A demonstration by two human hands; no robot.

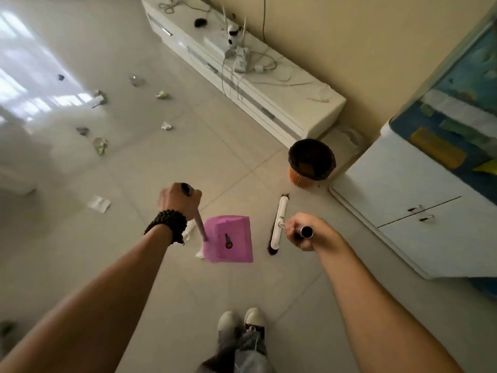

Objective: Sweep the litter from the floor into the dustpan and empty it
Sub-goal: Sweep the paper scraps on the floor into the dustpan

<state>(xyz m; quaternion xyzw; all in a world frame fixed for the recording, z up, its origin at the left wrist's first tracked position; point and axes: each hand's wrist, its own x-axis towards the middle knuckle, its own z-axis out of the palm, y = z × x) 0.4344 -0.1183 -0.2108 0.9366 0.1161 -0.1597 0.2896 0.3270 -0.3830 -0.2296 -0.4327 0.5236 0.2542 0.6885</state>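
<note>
Head view: hands (179, 199) grip dustpan (228, 239), broom (278, 223).

Room furniture and fittings along the beige wall

A long, low white glossy cabinet (258, 100) runs beside the beige wall (349, 44), its top strewn with tangled white cables (242, 57), a small white camera-like device (232, 32) and a small dark object (200, 22). To the right stands a white two-door cupboard (419, 195) with metal handles, under a blue and yellow picture (457, 125). Pale grey sneakers (240, 323) stand on the floor's beige tiles (150, 162).
</note>
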